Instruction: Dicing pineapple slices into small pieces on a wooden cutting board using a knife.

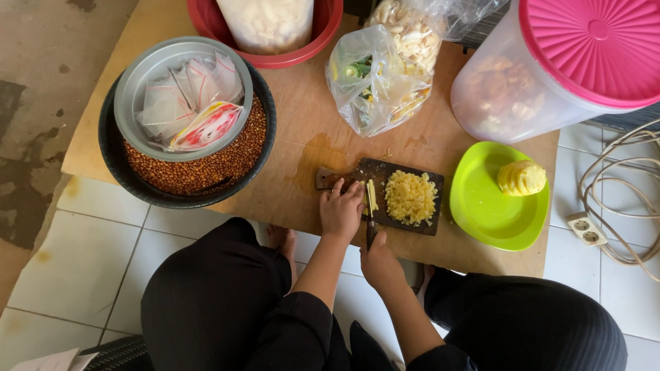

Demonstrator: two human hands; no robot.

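- Left hand (341, 209) lies flat on the dark cutting board (402, 175), fingers pinning a pale pineapple strip (372, 196) at the board's near edge.
- Right hand (380, 264) has its grip closed around a knife (370, 223), blade right beside that strip, probably touching it, hard to tell.
- Diced pineapple pile (410, 198) sits just right of the blade.
- A peeled pineapple chunk (521, 178) rests on the green plate (491, 213), on the wooden tabletop (302, 130).
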